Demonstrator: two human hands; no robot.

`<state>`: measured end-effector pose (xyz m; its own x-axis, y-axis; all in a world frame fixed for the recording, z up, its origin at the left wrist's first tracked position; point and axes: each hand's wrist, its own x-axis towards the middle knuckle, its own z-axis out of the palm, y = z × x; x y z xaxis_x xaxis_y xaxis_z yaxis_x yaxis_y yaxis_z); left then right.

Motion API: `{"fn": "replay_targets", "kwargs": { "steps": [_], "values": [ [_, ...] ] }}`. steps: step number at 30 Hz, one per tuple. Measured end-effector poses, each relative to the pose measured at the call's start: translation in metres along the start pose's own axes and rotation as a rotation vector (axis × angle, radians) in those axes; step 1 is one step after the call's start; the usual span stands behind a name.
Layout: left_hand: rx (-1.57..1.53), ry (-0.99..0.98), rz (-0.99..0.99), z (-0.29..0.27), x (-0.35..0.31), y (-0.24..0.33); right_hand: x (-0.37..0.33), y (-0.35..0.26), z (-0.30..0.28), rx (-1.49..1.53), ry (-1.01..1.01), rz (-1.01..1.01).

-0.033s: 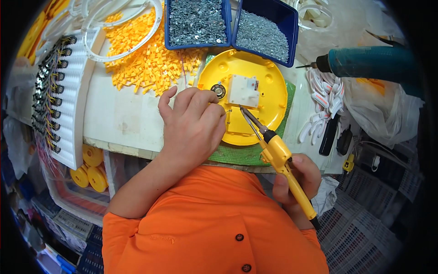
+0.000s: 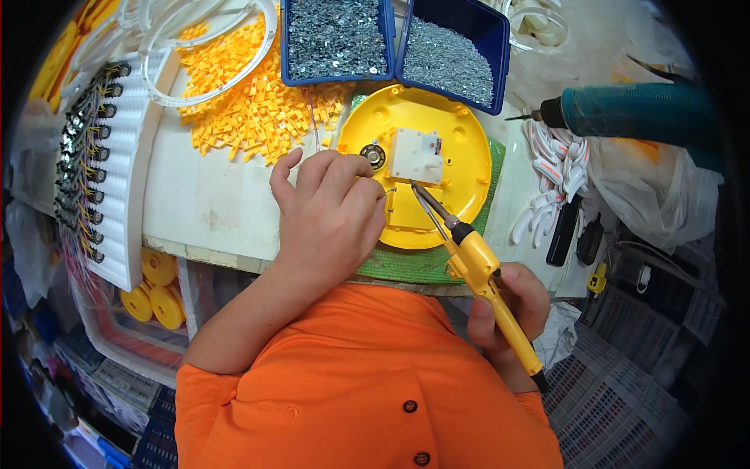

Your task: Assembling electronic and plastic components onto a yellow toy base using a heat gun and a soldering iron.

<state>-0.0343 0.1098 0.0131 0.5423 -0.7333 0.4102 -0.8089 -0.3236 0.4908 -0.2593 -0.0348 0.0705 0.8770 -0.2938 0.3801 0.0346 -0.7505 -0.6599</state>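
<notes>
My right hand (image 2: 512,309) is closed round the handle of a yellow soldering iron (image 2: 478,262). The iron slants up and left, and a thin metal tube runs beside its dark tip. That tip is at the lower edge of a white plastic box (image 2: 414,156) inside a round yellow plastic shell (image 2: 465,195). Left of the box sits a small round speaker (image 2: 373,156). Over the shell's left edge is my left hand (image 2: 328,195), its thumb and index finger drawn together and its little finger raised. Whatever those fingertips hold is hidden. Thin reddish wires (image 2: 314,117) rise behind that hand.
A green mat (image 2: 406,264) lies under the shell. Beyond stand blue bins of metal parts (image 2: 340,39) and screws (image 2: 449,62), beside a yellow parts heap (image 2: 242,102). A teal power screwdriver (image 2: 625,108) juts in at right. White foam (image 2: 133,172) holds wired speakers at left.
</notes>
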Motion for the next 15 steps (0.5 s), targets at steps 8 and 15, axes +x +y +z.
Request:
{"fn": "replay_targets", "kwargs": {
  "steps": [8,15],
  "values": [
    [0.022,-0.012,-0.002,-0.001,0.0,0.001,0.004,0.006,0.011,-0.032,0.185,-0.001],
    [0.034,-0.01,0.003,-0.002,0.0,0.002,0.002,0.008,0.013,-0.024,0.211,-0.01]
  ]
}}
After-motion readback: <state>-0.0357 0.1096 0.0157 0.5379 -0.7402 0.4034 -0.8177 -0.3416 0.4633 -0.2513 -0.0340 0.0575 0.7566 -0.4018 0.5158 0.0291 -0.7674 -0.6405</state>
